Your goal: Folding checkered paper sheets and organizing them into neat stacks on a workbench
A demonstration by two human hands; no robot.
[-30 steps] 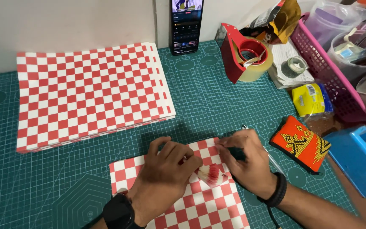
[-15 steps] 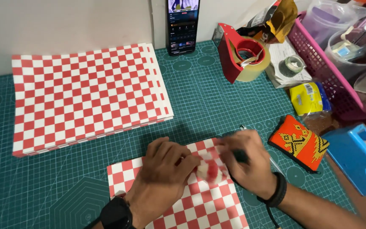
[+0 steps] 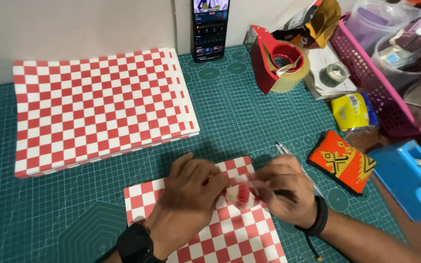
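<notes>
Head view: your left hand [image 3: 191, 187] and right hand [image 3: 283, 187] meet over a red-and-white checkered sheet [image 3: 210, 229] lying on the green cutting mat [image 3: 249, 112]. Between the fingertips sits a small folded piece of checkered paper [image 3: 239, 195], pinched from both sides; both hands are closed narrow on it. Compared with a second ago, the piece looks more gathered and lifted slightly off the sheet, fanned into tight red-white pleats, and your right hand has shifted a little toward the left one; the motion blur there says the fingers are working. My reading: the folding is under way on that small piece, not on the flat sheet beneath it. Just beyond your right hand lies a pen [image 3: 284, 148], near but not touching. Farther out past your left hand, a thick stack of checkered sheets [image 3: 98, 109] rests square on the mat, well apart. Beyond both hands a phone [image 3: 210, 29] leans upright against the wall. Out past your right hand: a red tape dispenser [image 3: 274, 61], a yellow packet [image 3: 352, 111], an orange patterned pouch [image 3: 342, 160], a blue tape holder [image 3: 410, 175] and a pink basket [image 3: 366, 73] crowded with containers. Wall behind is plain, light-coloured.
</notes>
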